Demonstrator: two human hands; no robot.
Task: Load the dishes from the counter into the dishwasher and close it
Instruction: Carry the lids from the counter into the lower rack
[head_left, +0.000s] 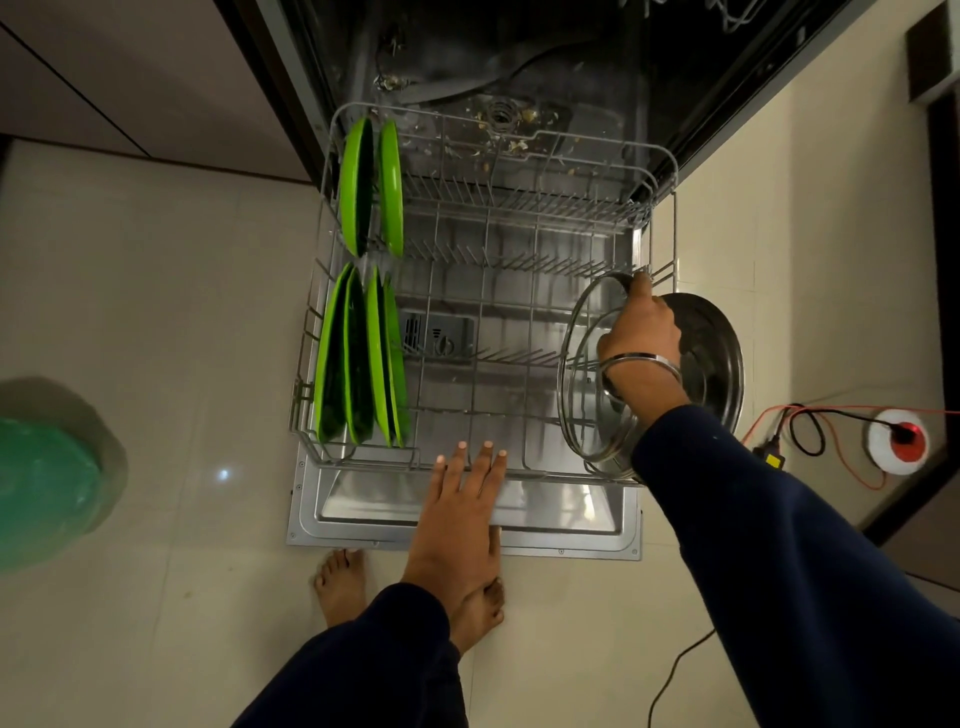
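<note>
We look down and see two bare feet (340, 579) on the pale floor (156, 322), right by the edge of the open dishwasher door (467, 535). Our left hand (460, 512) is flat, with its fingers straight, and it rests on the front edge of the pulled-out rack (519, 223). Our right hand (641, 332) holds the rim of a glass lid (587, 384) at the right side of the rack, and the lid stands on its edge. Just behind the lid stands a steel plate (711, 348), also on its edge. On the left side of the rack green plates (358, 358) stand up in a row, with two more green plates (371, 187) farther back. Past the rack is the dark tub (498, 67) of the dishwasher, with bits of food on its bottom. A red cord (831, 415) lies on the floor at the right
</note>
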